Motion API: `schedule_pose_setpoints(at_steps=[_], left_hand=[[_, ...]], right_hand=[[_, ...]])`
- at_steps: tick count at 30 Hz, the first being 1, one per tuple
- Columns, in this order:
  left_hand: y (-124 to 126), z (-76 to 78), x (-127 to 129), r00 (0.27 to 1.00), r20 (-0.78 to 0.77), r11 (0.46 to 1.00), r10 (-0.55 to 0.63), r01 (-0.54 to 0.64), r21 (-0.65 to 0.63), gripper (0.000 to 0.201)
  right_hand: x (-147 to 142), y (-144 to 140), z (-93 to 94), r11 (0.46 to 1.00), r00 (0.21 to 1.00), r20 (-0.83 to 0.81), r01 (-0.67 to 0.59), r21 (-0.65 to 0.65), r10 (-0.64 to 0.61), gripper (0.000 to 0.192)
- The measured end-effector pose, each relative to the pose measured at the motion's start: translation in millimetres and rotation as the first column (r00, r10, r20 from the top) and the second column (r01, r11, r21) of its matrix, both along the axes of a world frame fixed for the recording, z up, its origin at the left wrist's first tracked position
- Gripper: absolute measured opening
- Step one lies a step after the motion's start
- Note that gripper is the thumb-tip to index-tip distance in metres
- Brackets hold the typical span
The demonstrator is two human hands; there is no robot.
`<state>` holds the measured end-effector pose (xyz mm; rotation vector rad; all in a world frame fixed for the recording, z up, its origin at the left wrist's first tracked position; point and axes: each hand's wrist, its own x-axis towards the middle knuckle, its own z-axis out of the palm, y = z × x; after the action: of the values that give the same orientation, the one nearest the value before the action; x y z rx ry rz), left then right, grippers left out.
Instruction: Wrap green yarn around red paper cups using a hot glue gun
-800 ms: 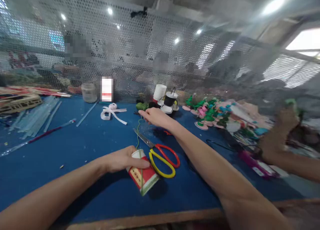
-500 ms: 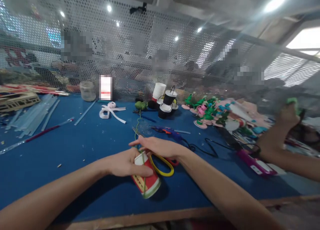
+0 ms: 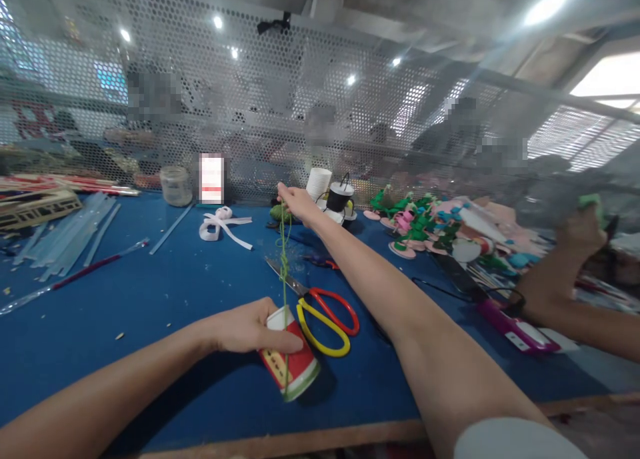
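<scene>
My left hand [image 3: 255, 329] grips a red and white paper cup [image 3: 299, 360] lying tilted near the table's front edge. Green yarn [image 3: 284, 266] runs along the cup and rises from its narrow end. My right hand [image 3: 296, 202] pinches the upper part of that yarn, holding it stretched up and away from the cup. Scissors [image 3: 327, 318] with one red and one yellow handle lie just right of the cup, blades partly behind the yarn. Behind my right fingers sits a green yarn ball [image 3: 276, 212], partly hidden.
Stacked white cups [image 3: 319, 183] and a glass jar [image 3: 177, 185] stand along the mesh. Pale blue strips [image 3: 70, 236] and a white ribbon [image 3: 220, 222] lie left. Green and pink craft pieces [image 3: 417, 226], a purple power strip [image 3: 515, 326] and another person's arm [image 3: 575, 319] are right.
My right hand has moved up and away from the cup, drawing the green yarn taut. The scissors are now more exposed. My left hand still grips the cup.
</scene>
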<state>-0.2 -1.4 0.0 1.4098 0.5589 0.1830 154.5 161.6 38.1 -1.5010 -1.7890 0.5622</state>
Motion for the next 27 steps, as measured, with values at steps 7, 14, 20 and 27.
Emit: schedule_pose_setpoints(at_steps=[7,14,20,27], left_hand=[[-1,0.6,-2,0.996,-0.054,0.997,-0.069,0.070,0.017,0.033],[-6,7.0,-2,0.956,-0.132,0.964,-0.261,0.265,0.015,0.034],[2,4.2,-4,0.989,-0.063,0.991,-0.131,0.132,0.012,0.035],[11,19.2,-10,0.998,-0.020,0.991,-0.067,0.069,0.115,0.028]], right_hand=[[-5,20,6.7,0.980,0.978,0.197,0.035,0.196,-0.075,0.043],[-5,27,16.5,0.995,0.937,0.349,-0.016,0.100,-0.020,0.041],[-8,-24,21.2,0.983,0.912,0.386,-0.086,-0.160,0.142,0.037],[15,-134,7.3,0.611,0.863,-0.267,-0.494,-0.618,0.428,0.069]])
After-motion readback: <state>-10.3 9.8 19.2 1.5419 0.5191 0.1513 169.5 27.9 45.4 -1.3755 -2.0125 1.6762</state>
